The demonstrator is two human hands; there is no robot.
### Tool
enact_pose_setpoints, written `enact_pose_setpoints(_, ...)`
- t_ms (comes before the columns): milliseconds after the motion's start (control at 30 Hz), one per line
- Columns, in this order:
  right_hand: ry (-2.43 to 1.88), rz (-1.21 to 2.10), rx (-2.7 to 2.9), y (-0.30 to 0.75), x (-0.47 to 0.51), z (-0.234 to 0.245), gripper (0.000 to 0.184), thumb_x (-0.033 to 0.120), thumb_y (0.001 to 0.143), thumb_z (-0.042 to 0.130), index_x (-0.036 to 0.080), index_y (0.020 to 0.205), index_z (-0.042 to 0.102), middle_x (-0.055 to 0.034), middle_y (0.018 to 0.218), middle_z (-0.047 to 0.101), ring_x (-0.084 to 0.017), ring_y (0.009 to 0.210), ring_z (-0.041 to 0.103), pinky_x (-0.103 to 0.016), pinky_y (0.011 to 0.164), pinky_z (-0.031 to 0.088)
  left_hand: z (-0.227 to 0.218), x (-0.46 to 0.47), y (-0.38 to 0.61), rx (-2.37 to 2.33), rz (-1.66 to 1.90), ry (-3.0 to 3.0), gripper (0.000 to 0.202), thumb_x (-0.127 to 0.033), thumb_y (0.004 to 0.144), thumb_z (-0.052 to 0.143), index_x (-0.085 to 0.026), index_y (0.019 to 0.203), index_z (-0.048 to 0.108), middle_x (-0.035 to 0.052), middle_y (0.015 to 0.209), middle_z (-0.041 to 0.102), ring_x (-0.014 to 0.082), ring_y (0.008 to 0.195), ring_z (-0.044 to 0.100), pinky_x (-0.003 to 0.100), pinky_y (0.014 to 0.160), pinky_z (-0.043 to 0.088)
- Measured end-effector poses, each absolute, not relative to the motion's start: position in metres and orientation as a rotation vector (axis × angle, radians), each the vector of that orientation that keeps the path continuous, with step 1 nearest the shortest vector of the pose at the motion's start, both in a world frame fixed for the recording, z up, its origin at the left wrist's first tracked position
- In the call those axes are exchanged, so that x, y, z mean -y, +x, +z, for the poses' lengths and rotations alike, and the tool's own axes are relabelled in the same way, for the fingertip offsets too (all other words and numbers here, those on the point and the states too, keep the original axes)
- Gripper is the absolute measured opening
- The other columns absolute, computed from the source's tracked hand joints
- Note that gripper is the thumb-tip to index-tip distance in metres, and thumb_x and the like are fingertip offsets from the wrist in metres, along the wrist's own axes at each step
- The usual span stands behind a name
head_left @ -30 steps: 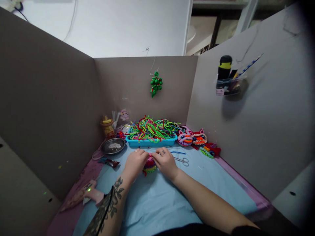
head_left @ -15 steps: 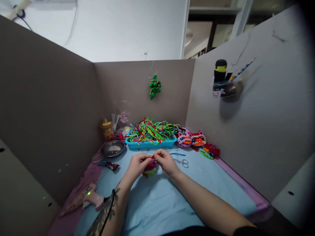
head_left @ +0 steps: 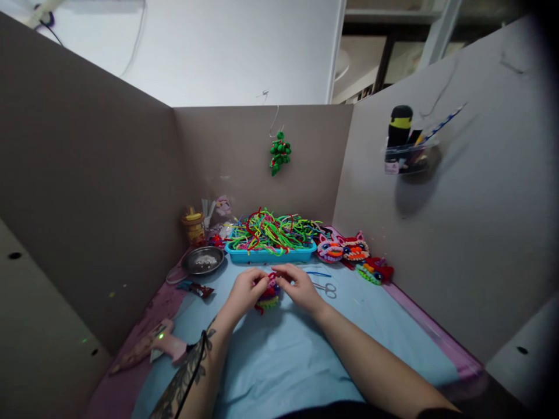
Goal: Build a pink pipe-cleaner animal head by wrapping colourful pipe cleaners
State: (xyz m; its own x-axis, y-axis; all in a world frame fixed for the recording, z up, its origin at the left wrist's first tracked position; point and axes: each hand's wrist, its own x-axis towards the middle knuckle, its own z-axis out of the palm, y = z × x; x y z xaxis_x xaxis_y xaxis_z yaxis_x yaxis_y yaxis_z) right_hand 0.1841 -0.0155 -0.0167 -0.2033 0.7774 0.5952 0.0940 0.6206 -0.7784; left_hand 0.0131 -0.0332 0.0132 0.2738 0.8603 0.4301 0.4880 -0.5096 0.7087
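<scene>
Blue-clothed desk (head_left: 305, 366) is filling the foreground, and the action is happening mid-desk: a multicoloured fuzzy piece (head_left: 268, 301) is sitting between two hands, nearer the back edge than the front. Steadiness is counting most now, I'd judge: one side should be pinning the piece while the other is guiding its small red loop (head_left: 271, 276), pressing lightly so nothing is springing loose. Left hand (head_left: 245, 291) is pinching, seemingly clamped on the piece's upper left; right hand (head_left: 300, 289) is holding thumb and forefinger apart, and whether it's touching, I cannot tell. Beyond, scissors (head_left: 331, 290) are lying to the right, while a blue tray (head_left: 271, 256) is carrying heaped fuzzy stems (head_left: 279, 233) along the back edge.
</scene>
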Motion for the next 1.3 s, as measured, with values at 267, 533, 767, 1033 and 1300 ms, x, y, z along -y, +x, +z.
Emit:
enact_pose_setpoints(267, -0.571, 0.373, 1.899, 0.192, 0.021, -0.008, 0.016, 0.024, 0.085, 0.057, 0.021, 0.096, 0.068, -0.0058, 0.086, 0.069, -0.016, 0.081, 0.062, -0.031, 0.074, 0.049, 0.012, 0.032, 0.012, -1.055, 0.986, 1.943, 0.029, -0.035, 0.080, 0.051, -0.012, 0.066, 0.060, 0.0006, 0.062, 0.055, 0.0108, 0.058, 0.047, 0.020, 0.054, 0.037)
enact_pose_setpoints(533, -0.659, 0.307, 1.896, 0.194, 0.017, -0.013, 0.010, 0.021, 0.083, 0.057, 0.021, 0.085, 0.067, -0.0040, 0.078, 0.069, -0.017, 0.075, 0.062, -0.030, 0.070, 0.049, 0.015, 0.034, 0.011, -1.065, 0.942, 2.022, 0.029, -0.035, 0.081, 0.051, -0.012, 0.079, 0.067, 0.0056, 0.076, 0.064, 0.0143, 0.069, 0.054, 0.022, 0.062, 0.042)
enact_pose_setpoints(767, -0.687, 0.280, 1.899, 0.194, 0.018, -0.013, 0.012, 0.021, 0.083, 0.054, 0.020, 0.080, 0.065, -0.0037, 0.074, 0.067, -0.017, 0.073, 0.061, -0.030, 0.068, 0.048, 0.017, 0.035, 0.011, -1.024, 0.912, 2.045, 0.024, -0.031, 0.081, 0.052, -0.014, 0.085, 0.069, 0.0054, 0.083, 0.068, 0.0160, 0.074, 0.058, 0.024, 0.068, 0.045)
enact_pose_setpoints(1033, -0.699, 0.192, 1.905, 0.192, 0.019, -0.014, 0.011, 0.020, 0.084, 0.053, 0.020, 0.086, 0.064, -0.0041, 0.076, 0.064, -0.017, 0.074, 0.058, -0.031, 0.068, 0.047, 0.013, 0.035, 0.011, -1.175, 0.942, 2.259, 0.025, -0.030, 0.084, 0.048, -0.016, 0.079, 0.067, 0.0034, 0.075, 0.064, 0.0143, 0.069, 0.056, 0.022, 0.064, 0.042)
enact_pose_setpoints(1300, -0.685, -0.130, 2.104, 0.187, 0.025, -0.021, 0.027, 0.017, 0.087, 0.049, 0.023, 0.112, 0.058, -0.0061, 0.089, 0.066, -0.018, 0.084, 0.056, -0.033, 0.077, 0.046, 0.014, 0.041, 0.013, -1.428, 0.842, 2.594, 0.020, -0.021, 0.085, 0.045, -0.019, 0.084, 0.065, 0.0044, 0.080, 0.063, 0.0160, 0.075, 0.057, 0.023, 0.067, 0.041)
